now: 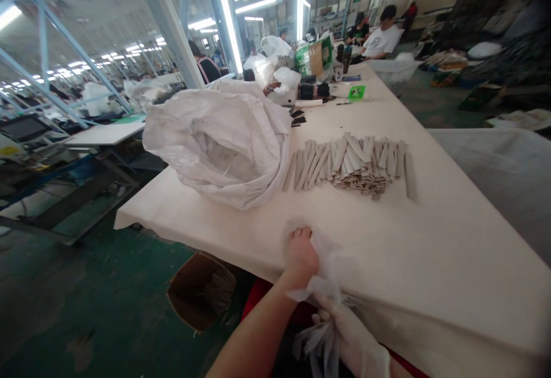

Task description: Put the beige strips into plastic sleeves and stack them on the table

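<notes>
Thin translucent plastic [340, 260], perhaps a bag, stretches between my hands at the near table edge and is blurred. My left hand [302, 254] is bare and closed, its knuckles toward the table, with the plastic bunched along its right side. Lower and to the right, my right hand [344, 326] looks pale, as if gloved, and its fingers close round the gathered plastic. A loose tail of the film hangs below this hand. Beyond both hands, a heap of flat beige fabric strips [361, 163] lies on the table, apart from them.
A large open white sack [224, 143] slumps on the left of the cloth-covered table [430, 252]. Farther back are a green tray [356, 92] and plastic bags [279, 80]. A cardboard box [200, 292] stands on the floor below. A person [381, 36] sits at the far end.
</notes>
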The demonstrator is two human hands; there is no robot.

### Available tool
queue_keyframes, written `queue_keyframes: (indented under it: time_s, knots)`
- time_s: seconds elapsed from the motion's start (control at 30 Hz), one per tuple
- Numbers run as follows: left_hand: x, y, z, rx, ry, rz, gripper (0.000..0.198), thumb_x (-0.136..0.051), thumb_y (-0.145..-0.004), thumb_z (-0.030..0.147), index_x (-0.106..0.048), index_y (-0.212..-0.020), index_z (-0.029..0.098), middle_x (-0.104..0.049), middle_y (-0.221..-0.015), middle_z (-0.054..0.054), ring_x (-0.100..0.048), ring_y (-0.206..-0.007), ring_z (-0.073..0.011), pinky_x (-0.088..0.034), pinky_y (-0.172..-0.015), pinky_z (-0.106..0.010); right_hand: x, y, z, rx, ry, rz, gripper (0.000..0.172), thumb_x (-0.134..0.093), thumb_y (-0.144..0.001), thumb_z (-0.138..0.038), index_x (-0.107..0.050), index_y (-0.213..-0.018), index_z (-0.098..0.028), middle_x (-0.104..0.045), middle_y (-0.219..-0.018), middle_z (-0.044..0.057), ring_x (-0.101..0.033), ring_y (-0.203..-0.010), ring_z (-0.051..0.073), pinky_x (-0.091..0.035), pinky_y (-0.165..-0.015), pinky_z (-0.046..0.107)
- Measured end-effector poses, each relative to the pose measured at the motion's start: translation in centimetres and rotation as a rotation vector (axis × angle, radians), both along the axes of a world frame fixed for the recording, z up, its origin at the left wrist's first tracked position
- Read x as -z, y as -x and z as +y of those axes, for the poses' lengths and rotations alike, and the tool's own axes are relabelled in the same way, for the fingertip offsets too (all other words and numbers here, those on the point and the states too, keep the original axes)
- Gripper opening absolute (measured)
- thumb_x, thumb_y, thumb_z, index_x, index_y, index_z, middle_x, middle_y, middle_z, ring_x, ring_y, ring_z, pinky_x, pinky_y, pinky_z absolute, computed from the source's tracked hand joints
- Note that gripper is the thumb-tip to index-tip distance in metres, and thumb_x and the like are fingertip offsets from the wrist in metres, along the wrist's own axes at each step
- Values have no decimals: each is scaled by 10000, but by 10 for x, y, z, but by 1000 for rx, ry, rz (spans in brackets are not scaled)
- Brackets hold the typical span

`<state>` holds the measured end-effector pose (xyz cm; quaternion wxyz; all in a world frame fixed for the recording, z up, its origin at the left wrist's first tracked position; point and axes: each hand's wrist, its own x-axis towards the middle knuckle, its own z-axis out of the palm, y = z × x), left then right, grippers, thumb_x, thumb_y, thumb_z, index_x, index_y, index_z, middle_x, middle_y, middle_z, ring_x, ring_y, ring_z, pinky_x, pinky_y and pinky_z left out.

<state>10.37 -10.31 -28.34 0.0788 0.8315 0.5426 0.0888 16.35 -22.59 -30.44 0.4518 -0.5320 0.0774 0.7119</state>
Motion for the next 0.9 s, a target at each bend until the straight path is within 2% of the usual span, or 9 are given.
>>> queue_keyframes:
  time_s: [0.17,0.3,0.4,0.5,0.57,0.63,0.7,0.77,0.9]
  knots:
    - [-4,0,3,-44,79,-121,272,-428,-830,109,-630,-1009,135,-606,-1048,-125,-517,-1004,-258,-409,-890,-418,-16,16,19,-9,80,21,171,-653,-754,-189,-507,-668,-171,-420,-353,-93,-439,-319,77,-395,-361,173]
    - [-18,9,1,-64,221,-329,260,-393,-884,183,-621,-1004,149,-621,-1050,-103,-531,-999,-211,-417,-903,-364,-42,-12,25,-67,100,130,266,-599,-801,-259,-456,-587,-193,-385,-319,-88,-437,-286,96,-377,-326,191]
    - [-35,20,-8,23,432,-480,331,-325,-932,321,-600,-987,144,-654,-895,-54,-582,-801,-145,-477,-721,-262,-60,-43,35,-121,-39,207,243,-614,-790,-312,-512,-617,-175,-461,-366,-63,-448,-296,83,-356,-322,172]
    - [-51,26,-20,148,685,-556,362,-382,-893,431,-596,-828,146,-601,-666,5,-530,-575,-105,-425,-510,-203,-68,-67,49,-128,-139,285,246,-598,-794,-324,-544,-625,-153,-515,-408,-30,-479,-330,83,-394,-362,177]
    - [-61,25,-24,128,872,-640,304,-451,-845,419,-560,-746,153,-534,-580,34,-457,-496,-83,-357,-453,-190,-67,-76,58,-105,-175,337,283,-575,-811,-342,-524,-602,-158,-519,-418,-20,-493,-352,90,-406,-372,184]
    - [-68,18,-22,38,988,-790,281,-465,-820,413,-509,-695,166,-491,-534,49,-398,-463,-71,-315,-452,-192,-61,-81,65,-70,-213,367,281,-592,-810,-352,-516,-614,-166,-512,-431,-35,-488,-362,83,-400,-371,173]
    - [-74,6,-16,-31,963,-947,280,-462,-808,420,-481,-677,173,-496,-530,45,-383,-465,-71,-311,-474,-200,-53,-84,69,-20,-292,364,206,-653,-773,-312,-542,-672,-170,-529,-483,-56,-464,-369,58,-392,-375,150]
    - [-76,-8,-7,-77,838,-1044,244,-482,-786,388,-489,-678,169,-511,-553,36,-403,-496,-76,-324,-509,-207,-46,-86,71,18,-404,331,157,-718,-700,-223,-567,-714,-181,-571,-564,-57,-465,-409,48,-412,-405,144]
    - [-71,-34,7,-108,591,-946,159,-495,-755,285,-563,-704,150,-539,-618,20,-464,-587,-101,-342,-563,-219,-41,-91,67,2,-541,261,183,-749,-627,-171,-573,-668,-198,-564,-580,-36,-495,-496,97,-465,-466,201]
